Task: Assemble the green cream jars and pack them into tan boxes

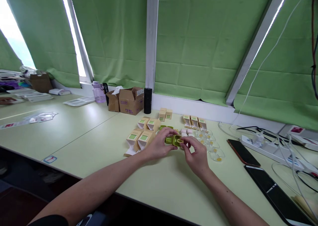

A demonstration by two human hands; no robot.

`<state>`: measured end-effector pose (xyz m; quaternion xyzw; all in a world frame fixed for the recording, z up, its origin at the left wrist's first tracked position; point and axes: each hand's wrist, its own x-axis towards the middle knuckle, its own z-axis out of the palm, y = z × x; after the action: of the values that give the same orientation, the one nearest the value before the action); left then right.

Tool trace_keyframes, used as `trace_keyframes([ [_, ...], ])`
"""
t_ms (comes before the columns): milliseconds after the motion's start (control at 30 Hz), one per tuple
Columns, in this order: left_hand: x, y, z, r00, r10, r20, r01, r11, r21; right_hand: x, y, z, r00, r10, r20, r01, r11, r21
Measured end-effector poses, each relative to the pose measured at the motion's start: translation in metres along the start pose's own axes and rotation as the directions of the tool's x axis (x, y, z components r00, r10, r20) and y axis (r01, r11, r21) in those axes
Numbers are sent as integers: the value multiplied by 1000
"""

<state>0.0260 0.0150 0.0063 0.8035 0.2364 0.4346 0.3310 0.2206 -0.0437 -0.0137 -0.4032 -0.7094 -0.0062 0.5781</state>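
Note:
My left hand (160,143) and my right hand (196,153) meet over the pale green table (99,143). Both are closed round a small olive-green plastic piece (173,140) held just above the tabletop. The left fingers wrap it from the left, and the right thumb and fingers pinch its right end. Several small tan boxes with green labels (139,140) lie open just left of my left hand. Clear plastic blisters with yellow dots (211,146) lie right of my right hand.
Two brown cardboard boxes (130,100), a black cylinder (147,100) and a purple bottle (98,91) stand at the back. More small boxes (195,121) sit behind the hands. Two dark phones (242,152) and a white power strip with cables (268,148) lie at right.

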Motion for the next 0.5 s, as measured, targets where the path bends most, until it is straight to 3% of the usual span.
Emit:
trace_keyframes([
  [267,-2,-5,0,998,60,11,-60,998,20,-2,5,-1,983,-179,36,182,960,-212],
  [500,-2,-4,0,996,85,9,-86,995,46,-2,7,-1,970,-226,86,241,922,-304],
])
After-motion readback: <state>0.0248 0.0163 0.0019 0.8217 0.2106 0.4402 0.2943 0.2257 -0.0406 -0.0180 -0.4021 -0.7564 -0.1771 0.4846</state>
